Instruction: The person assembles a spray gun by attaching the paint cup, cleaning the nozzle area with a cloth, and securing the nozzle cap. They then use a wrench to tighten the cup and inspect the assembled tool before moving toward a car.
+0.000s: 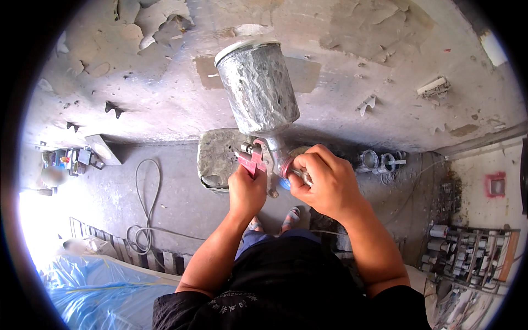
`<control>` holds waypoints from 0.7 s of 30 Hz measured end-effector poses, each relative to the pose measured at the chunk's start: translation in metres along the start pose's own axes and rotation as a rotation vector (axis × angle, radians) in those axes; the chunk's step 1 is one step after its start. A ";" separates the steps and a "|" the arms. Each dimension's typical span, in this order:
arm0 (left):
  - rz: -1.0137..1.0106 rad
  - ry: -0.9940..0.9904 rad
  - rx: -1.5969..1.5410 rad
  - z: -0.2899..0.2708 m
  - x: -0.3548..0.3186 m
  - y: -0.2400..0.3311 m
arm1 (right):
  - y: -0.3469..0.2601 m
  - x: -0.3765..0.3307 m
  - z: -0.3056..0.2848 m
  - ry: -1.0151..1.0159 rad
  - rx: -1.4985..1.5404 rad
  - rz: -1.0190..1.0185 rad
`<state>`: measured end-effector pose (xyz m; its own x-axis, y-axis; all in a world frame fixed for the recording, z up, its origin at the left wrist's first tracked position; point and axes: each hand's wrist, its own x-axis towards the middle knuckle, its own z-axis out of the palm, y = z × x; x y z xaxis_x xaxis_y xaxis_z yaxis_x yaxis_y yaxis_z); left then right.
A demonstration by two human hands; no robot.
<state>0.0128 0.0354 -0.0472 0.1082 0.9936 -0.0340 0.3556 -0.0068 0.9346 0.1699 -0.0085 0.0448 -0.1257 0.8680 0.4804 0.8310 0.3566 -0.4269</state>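
A spray gun (276, 147) with a large silver-smeared cup (256, 85) on top is held up in front of me, the cup tilted slightly left under its pale lid. My left hand (246, 191) is closed around the gun's pinkish-red grip (252, 160). A metal trigger (271, 177) hangs between my hands. On the right, my right hand (325, 180) has its fingers curled around the front end by a red ring (286, 166). Its fingers partly hide that end. A small blue patch shows below the ring; I cannot tell what it is.
Behind the gun rises a wall (341, 60) with peeling paint and small brackets. A dirty, blocky container (217, 159) stands on the floor. A hose (147, 220) loops at left, near blue plastic sheeting (104, 291). Metal ring-shaped parts (377, 161) and a loaded rack (467, 256) are at right.
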 end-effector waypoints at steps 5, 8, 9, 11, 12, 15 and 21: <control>-0.023 -0.010 -0.017 -0.001 0.002 -0.004 | 0.003 -0.002 0.005 0.041 0.025 -0.038; -0.026 -0.016 -0.017 -0.002 0.002 -0.007 | -0.001 -0.002 0.003 0.038 0.117 0.028; -0.022 -0.018 -0.009 -0.003 0.003 -0.008 | -0.004 -0.002 0.001 0.032 0.155 0.062; 0.004 -0.028 -0.006 -0.004 0.003 -0.012 | -0.011 -0.002 -0.007 0.031 0.296 0.214; 0.017 -0.032 -0.003 -0.005 0.004 -0.015 | -0.013 -0.004 -0.009 0.031 0.367 0.290; -0.012 -0.085 -0.083 -0.004 0.008 -0.033 | -0.006 -0.013 -0.012 0.071 0.644 0.409; -0.135 -0.137 -0.133 -0.008 0.008 -0.020 | -0.005 -0.014 -0.017 0.065 0.813 0.402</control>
<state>-0.0010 0.0441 -0.0635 0.1956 0.9598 -0.2013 0.2505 0.1496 0.9565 0.1767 -0.0281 0.0537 0.1422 0.9674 0.2098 0.1643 0.1859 -0.9687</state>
